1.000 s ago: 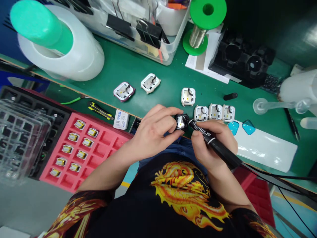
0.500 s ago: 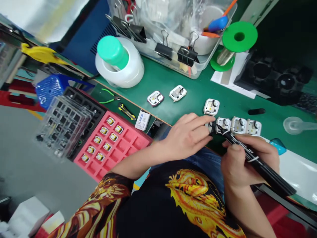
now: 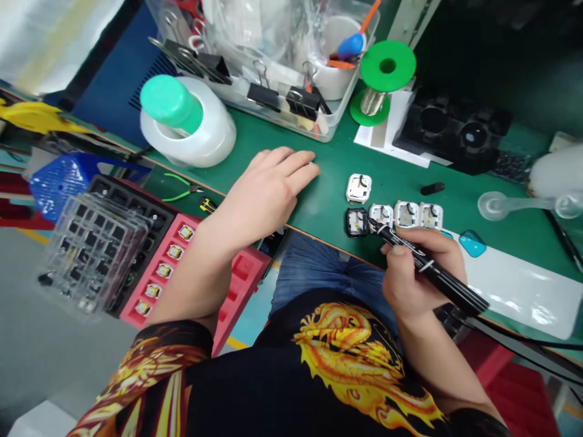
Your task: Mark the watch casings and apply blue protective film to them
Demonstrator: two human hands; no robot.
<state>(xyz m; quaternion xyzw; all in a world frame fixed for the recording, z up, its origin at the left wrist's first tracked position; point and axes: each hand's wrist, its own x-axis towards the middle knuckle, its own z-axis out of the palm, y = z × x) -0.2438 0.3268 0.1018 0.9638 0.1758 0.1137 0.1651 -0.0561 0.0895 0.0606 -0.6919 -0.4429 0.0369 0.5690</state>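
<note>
My right hand (image 3: pixel 421 267) grips an uncapped black marker pen (image 3: pixel 428 261), its tip at a small white watch-like case (image 3: pixel 381 217). To the left of that sits a black case (image 3: pixel 357 223). Two more white cases (image 3: pixel 407 214) continue the row to the right, and another white case (image 3: pixel 359 188) lies behind the black one. Farther left, my left hand (image 3: pixel 277 188) rests palm down on the bench, fingers bent and close together. A small pale bit shows at its fingertips; the rest of what lies under it is hidden.
A black pen cap (image 3: pixel 432 188) lies behind the row. A white bottle with green cap (image 3: pixel 189 130), a clear bin (image 3: pixel 291 115) with binder clips and a green solder spool (image 3: pixel 387 67) stand at the back. Left are a pink foam tray (image 3: pixel 241 273) and stacked clear trays (image 3: pixel 91 249).
My left hand has left the black case and moved left, over where two white cases lay. My right hand keeps the marker near the row. The view has shifted to the right.
</note>
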